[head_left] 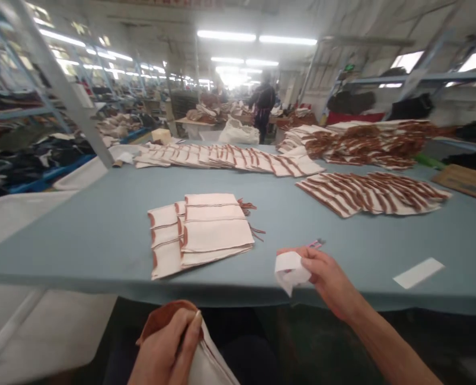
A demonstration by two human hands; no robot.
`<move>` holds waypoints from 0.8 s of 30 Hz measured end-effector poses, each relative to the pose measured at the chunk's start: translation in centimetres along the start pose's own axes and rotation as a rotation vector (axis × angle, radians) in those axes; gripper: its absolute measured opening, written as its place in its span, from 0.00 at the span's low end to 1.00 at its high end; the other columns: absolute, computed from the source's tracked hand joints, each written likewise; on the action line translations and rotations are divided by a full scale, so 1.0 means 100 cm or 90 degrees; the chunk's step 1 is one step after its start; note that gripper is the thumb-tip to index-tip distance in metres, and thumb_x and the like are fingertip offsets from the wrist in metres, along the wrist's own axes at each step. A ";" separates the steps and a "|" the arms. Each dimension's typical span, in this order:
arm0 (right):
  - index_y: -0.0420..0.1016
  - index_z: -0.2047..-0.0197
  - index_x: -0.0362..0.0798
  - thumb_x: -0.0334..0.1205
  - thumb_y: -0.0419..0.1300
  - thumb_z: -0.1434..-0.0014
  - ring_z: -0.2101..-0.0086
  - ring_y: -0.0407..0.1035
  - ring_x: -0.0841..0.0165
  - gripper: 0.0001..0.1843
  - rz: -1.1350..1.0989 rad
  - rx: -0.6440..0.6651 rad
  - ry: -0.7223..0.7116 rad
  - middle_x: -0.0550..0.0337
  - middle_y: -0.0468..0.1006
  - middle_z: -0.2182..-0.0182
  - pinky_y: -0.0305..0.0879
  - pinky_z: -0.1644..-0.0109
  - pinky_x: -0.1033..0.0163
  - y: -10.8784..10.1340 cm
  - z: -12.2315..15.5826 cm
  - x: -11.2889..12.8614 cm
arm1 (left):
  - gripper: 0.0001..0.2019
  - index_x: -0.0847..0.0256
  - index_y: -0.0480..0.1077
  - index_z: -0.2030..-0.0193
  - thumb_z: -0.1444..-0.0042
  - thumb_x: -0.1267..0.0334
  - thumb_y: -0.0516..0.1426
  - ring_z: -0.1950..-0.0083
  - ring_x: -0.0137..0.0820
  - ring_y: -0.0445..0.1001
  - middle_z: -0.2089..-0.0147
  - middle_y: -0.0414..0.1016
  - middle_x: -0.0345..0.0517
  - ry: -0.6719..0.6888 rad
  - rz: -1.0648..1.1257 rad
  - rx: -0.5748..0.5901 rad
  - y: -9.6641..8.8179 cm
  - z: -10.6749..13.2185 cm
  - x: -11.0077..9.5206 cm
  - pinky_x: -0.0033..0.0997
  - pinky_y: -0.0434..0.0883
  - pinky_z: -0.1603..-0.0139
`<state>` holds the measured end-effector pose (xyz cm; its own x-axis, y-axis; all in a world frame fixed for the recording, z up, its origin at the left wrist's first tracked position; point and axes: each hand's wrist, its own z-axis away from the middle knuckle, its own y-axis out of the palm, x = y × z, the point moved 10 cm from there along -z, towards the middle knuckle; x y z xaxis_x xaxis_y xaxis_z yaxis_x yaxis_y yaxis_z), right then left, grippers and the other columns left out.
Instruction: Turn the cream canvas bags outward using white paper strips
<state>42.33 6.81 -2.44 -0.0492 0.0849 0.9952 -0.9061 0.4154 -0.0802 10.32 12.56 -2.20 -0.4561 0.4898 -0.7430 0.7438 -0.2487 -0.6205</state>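
Note:
My left hand (169, 342) is closed on the brown-edged end of a cream fabric piece (209, 358), low in front of the table edge. Part of that piece runs out of the picture at the bottom. Over the table's front edge, my right hand (324, 272) pinches a curled strip of white paper (288, 270) between thumb and fingers. Just behind the right hand lies a small pink-handled tool (315, 244), partly hidden by the fingers. A stack of folded cream fabric pieces (217, 227) with brown edges and loose brown ties rests on the table to the left.
The table has a blue-grey cover (101, 230). A flat white strip (418, 272) lies at right. Overlapping rows of cream-and-brown pieces (230, 159) spread along the back, with another fanned pile (370, 193) and a taller heap (366, 141) at right. A person (264, 101) stands far behind.

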 end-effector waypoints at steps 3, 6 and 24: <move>0.70 0.74 0.47 0.51 0.65 0.46 0.67 0.73 0.64 0.17 -0.119 0.161 0.017 0.47 0.83 0.51 0.69 0.67 0.61 0.070 0.008 0.018 | 0.12 0.56 0.73 0.54 0.31 0.51 0.54 0.59 0.33 0.81 0.62 0.81 0.42 -0.106 0.027 -0.050 -0.018 0.012 0.010 0.25 0.73 0.57; 0.72 0.73 0.47 0.49 0.67 0.43 0.71 0.72 0.67 0.16 -0.262 0.291 0.062 0.47 0.82 0.47 0.71 0.66 0.61 0.129 0.022 0.031 | 0.16 0.59 0.74 0.63 0.31 0.53 0.52 0.66 0.31 0.74 0.71 0.74 0.40 -0.167 0.086 0.039 -0.011 0.025 0.010 0.26 0.67 0.64; 0.72 0.73 0.52 0.51 0.61 0.40 0.65 0.74 0.58 0.15 -0.235 0.224 0.085 0.53 0.83 0.54 0.74 0.60 0.54 0.168 0.067 -0.001 | 0.32 0.65 0.72 0.36 0.47 0.55 0.66 0.59 0.36 0.75 0.54 0.81 0.52 -0.251 0.612 0.019 0.017 0.048 0.004 0.31 0.74 0.57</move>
<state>24.32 7.75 -3.54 0.3330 0.1153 0.9359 -0.9405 0.1122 0.3208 9.05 8.34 -4.75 0.1914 -0.2320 -0.9537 0.8682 -0.4133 0.2748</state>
